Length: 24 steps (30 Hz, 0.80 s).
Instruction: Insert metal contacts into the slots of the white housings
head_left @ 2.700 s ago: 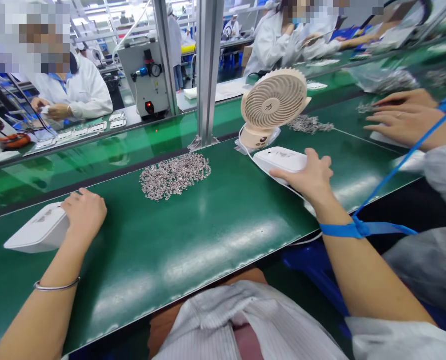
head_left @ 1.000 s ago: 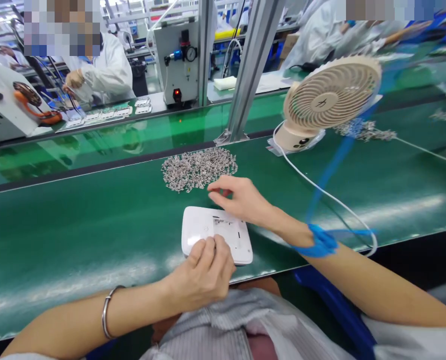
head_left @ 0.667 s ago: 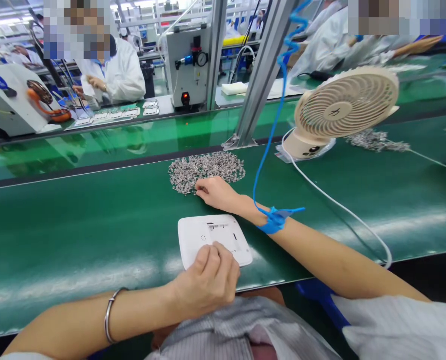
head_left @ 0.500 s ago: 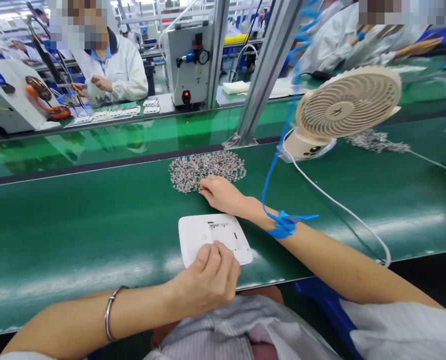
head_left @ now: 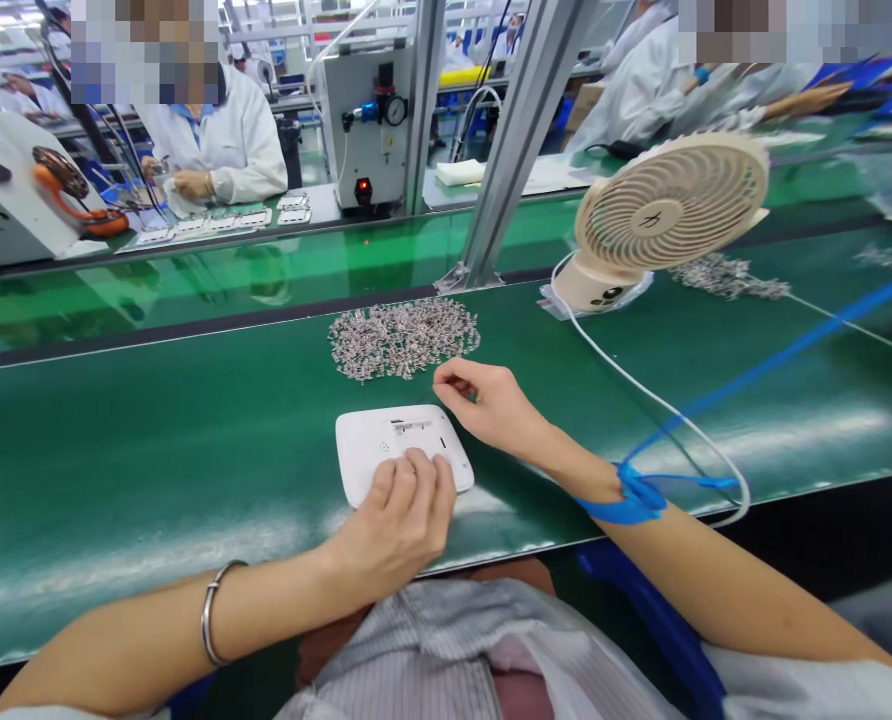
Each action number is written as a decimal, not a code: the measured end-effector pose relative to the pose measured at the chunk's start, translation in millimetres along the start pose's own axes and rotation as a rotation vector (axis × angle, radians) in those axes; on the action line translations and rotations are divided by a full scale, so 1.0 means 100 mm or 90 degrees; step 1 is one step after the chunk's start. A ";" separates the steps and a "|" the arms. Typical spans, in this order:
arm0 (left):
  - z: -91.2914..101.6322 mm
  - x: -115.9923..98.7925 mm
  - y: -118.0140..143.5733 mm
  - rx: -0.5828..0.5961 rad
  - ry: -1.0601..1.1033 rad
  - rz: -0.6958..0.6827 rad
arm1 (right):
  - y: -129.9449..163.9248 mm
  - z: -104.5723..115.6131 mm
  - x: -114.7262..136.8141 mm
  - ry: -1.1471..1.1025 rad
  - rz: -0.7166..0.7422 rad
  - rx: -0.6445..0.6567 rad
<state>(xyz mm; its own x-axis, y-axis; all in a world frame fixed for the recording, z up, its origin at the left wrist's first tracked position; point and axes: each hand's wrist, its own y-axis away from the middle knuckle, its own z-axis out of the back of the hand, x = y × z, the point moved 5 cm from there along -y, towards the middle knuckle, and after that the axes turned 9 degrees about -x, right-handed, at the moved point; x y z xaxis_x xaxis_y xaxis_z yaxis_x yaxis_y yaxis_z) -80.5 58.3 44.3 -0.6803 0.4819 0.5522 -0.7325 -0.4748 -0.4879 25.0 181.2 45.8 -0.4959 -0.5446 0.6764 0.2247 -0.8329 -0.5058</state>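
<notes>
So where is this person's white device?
In the head view, the white device lies below centre, slightly left, on the green surface, left hand over its near edge, small metal parts beyond.

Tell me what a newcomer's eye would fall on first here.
Probably the beige fan, beyond the right hand on the green bench. Next, the heap of small metal parts, farther back than the white box, which lies beneath the left hand.

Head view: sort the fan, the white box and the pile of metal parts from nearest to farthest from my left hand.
1. White box: partly under the left hand, touching it.
2. Pile of metal parts: ahead, past the box.
3. Fan: ahead and well to the right.
</notes>
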 end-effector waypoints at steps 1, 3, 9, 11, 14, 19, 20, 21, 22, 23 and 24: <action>-0.01 0.00 0.00 0.004 0.004 0.005 | 0.01 -0.01 0.02 -0.033 -0.013 -0.013; -0.04 0.00 -0.01 0.012 0.010 0.021 | 0.04 -0.04 0.06 -0.088 -0.038 -0.018; -0.11 0.01 -0.01 0.036 0.038 0.043 | 0.13 -0.13 0.10 -0.181 -0.052 0.036; -0.11 0.01 -0.01 0.040 0.040 0.038 | 0.13 -0.13 0.14 -0.174 0.007 0.046; -0.10 0.02 -0.01 0.037 0.035 0.039 | 0.14 -0.15 0.16 -0.151 0.076 0.058; -0.09 0.02 -0.01 0.048 0.036 0.042 | 0.14 -0.16 0.16 -0.112 0.106 0.082; -0.09 0.02 -0.01 0.051 0.036 0.043 | 0.14 -0.16 0.16 -0.100 0.113 0.088; -0.09 0.02 -0.01 0.054 0.036 0.043 | 0.14 -0.17 0.17 -0.084 0.119 0.090; -0.09 0.02 -0.01 0.056 0.036 0.044 | 0.15 -0.17 0.18 -0.065 0.124 0.087; -0.09 0.01 -0.01 0.058 0.036 0.045 | 0.15 -0.18 0.19 -0.044 0.129 0.081; -0.10 0.02 -0.01 0.060 0.037 0.048 | 0.15 -0.19 0.20 -0.022 0.132 0.071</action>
<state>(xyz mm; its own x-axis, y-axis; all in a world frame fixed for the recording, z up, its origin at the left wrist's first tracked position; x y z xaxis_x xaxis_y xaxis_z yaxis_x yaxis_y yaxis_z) -80.8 66.7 39.3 -0.7359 0.4826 0.4749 -0.6750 -0.5775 -0.4592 2.9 159.7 41.4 -0.4012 -0.7069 0.5826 0.4118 -0.7073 -0.5746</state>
